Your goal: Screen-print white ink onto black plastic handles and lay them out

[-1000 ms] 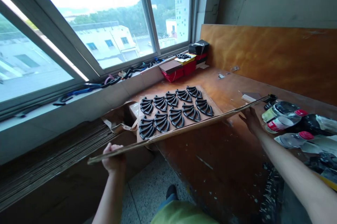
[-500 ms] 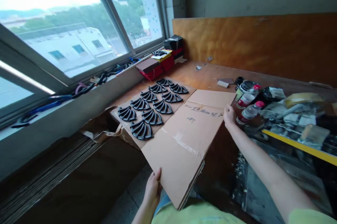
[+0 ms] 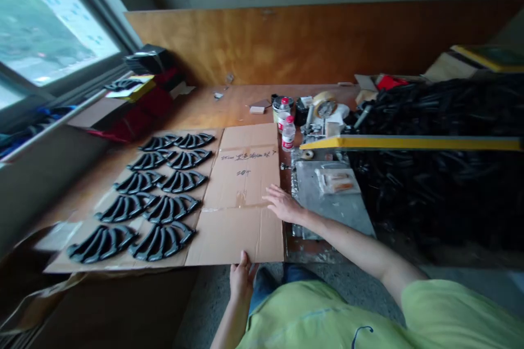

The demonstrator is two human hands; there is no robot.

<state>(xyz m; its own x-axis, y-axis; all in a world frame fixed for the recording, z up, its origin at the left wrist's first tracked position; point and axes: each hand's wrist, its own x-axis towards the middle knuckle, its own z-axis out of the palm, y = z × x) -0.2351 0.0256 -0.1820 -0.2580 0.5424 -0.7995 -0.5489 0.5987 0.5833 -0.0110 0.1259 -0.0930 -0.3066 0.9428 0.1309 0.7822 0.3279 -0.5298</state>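
While the left hand (image 3: 242,278) pinched the near edge of the cardboard (image 3: 233,237) at the lower centre of the frame, thumb on top, the right hand (image 3: 282,204) was spread, grasping nothing, over its right edge; whether that palm pressed down could not be told. The cardboard lay flat in the centre, marked with handwriting (image 3: 248,157), right beside ten black fan-shaped pieces (image 3: 161,245) set out in two columns at centre left on a brown sheet (image 3: 141,226). Whether the two layers overlapped was unclear. A leftward push from the right hand could, by the look of it, have driven the cardboard into the nearer column and knocked those pieces askew. A tug at the near edge could have dragged the brown sheet too, if the layers were caught. Since the floor (image 3: 200,289) showed just below that edge, a downward press there might have tipped the cardboard. A swing rightward could have toppled the red-capped bottles (image 3: 289,133), upright on the tabletop (image 3: 188,111) just beside its upper right corner.
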